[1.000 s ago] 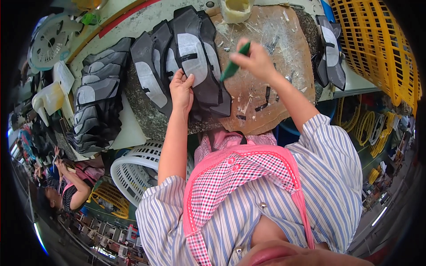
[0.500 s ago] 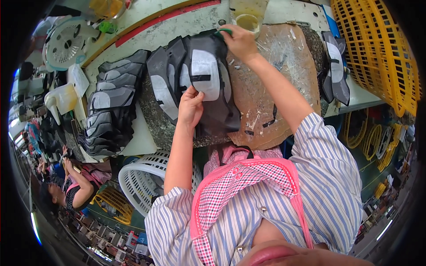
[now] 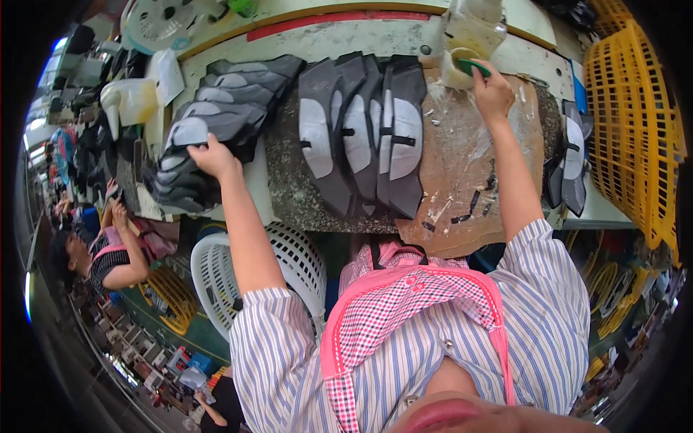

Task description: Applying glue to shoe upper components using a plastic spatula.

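Observation:
My left hand reaches to the stack of dark grey pieces with pale patches at the left. Its fingers are closed on the edge of one grey piece. My right hand holds a green-handled tool at the mouth of a cloudy plastic pot; the tool's working end is hidden there. Between my hands, several similar pieces lie overlapped in a row, each with a pale patch, some crossed by a short black strip.
Under the right arm lies stained brown cardboard with scraps. More grey pieces stand right, before a yellow basket. A white basket sits below the table edge. At left are a spouted bottle and another person.
My left hand has left the middle row and moved to the left stack. My right hand has moved right with the green-handled tool, from the pieces' top edge to the pot. The view has shifted.

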A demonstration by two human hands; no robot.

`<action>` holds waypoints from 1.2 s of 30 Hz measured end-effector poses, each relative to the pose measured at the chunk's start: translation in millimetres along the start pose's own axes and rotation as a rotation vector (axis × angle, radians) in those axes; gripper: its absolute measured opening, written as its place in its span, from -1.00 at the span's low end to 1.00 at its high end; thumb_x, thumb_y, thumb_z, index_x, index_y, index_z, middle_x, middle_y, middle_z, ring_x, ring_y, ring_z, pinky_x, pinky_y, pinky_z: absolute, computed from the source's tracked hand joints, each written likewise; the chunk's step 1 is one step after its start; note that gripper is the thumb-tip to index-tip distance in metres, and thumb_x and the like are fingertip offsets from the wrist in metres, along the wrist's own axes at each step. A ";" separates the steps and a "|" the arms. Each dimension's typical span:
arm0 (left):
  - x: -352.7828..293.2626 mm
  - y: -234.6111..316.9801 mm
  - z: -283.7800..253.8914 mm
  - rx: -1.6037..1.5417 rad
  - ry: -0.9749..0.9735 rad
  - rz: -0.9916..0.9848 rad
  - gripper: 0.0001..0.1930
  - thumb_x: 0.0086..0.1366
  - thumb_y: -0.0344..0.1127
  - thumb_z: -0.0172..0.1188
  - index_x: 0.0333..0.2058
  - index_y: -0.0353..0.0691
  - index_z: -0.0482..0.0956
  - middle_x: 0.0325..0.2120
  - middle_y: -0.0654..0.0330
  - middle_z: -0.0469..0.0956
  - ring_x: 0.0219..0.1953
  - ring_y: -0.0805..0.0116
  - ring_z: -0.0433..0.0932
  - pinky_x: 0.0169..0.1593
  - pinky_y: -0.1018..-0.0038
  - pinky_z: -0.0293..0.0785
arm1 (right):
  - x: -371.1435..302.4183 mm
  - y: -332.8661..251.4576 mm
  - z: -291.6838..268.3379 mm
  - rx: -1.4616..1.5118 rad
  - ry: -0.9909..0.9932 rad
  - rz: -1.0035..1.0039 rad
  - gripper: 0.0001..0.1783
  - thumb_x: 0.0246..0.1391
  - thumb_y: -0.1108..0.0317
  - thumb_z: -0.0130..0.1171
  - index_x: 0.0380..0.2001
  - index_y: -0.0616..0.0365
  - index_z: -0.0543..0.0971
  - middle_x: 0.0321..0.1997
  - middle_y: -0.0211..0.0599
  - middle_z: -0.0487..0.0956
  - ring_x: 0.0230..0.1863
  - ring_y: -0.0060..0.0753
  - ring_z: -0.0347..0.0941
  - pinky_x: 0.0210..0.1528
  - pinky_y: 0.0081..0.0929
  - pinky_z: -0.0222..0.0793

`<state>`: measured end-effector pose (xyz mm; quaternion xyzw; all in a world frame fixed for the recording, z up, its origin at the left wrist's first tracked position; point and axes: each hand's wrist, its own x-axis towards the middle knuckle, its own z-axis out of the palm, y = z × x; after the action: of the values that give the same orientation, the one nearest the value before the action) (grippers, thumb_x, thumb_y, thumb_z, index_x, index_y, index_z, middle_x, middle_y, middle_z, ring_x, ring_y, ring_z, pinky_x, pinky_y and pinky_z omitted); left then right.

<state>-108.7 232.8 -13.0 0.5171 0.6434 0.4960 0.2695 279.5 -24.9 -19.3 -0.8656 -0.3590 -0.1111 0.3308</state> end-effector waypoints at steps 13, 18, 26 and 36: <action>-243.9 52.5 41.1 0.226 -0.932 0.524 -0.64 0.01 -0.45 0.01 -0.15 -0.36 0.27 -0.26 0.01 0.31 -0.20 0.10 0.30 -0.12 0.38 0.21 | -18.9 -9.3 -18.5 0.953 -0.168 0.416 -0.92 -0.17 0.40 0.11 -0.61 0.17 0.47 -0.70 -0.55 0.41 -0.67 -0.70 0.28 -0.64 -0.73 0.14; -264.6 61.4 39.4 0.283 -0.979 0.559 -0.54 -0.03 -0.42 0.06 -0.11 -0.39 0.21 -0.22 -0.05 0.22 -0.13 0.01 0.18 -0.06 0.32 0.12 | -32.9 -5.0 25.2 0.849 -0.234 0.297 -0.95 -0.13 0.47 0.05 -0.52 0.20 0.47 -0.67 -0.46 0.41 -0.65 -0.69 0.29 -0.60 -0.73 0.20; -280.3 52.0 30.0 0.221 -1.017 -0.054 -0.41 -0.07 -0.38 0.12 -0.04 -0.36 0.09 -0.20 -0.01 0.21 -0.26 0.15 0.34 -0.18 0.42 0.27 | -76.6 -19.4 3.8 0.901 -0.425 0.414 -0.93 -0.21 0.44 0.05 -0.55 0.16 0.47 -0.65 -0.21 0.44 -0.67 -0.35 0.36 -0.60 -0.56 0.22; -272.5 45.1 33.8 0.345 -0.968 0.290 -0.57 -0.07 -0.35 0.13 -0.19 -0.36 0.29 -0.29 0.00 0.25 -0.25 0.11 0.29 -0.18 0.39 0.24 | -54.5 -48.4 6.9 0.784 -0.276 0.199 -0.88 -0.19 0.34 0.05 -0.56 0.16 0.47 -0.65 -0.20 0.43 -0.64 -0.19 0.36 -0.59 -0.45 0.25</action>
<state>25.4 -10.4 -29.2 0.8071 0.4399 0.1198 0.3752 206.4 -24.9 -24.0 -0.7116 -0.3298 0.1833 0.5927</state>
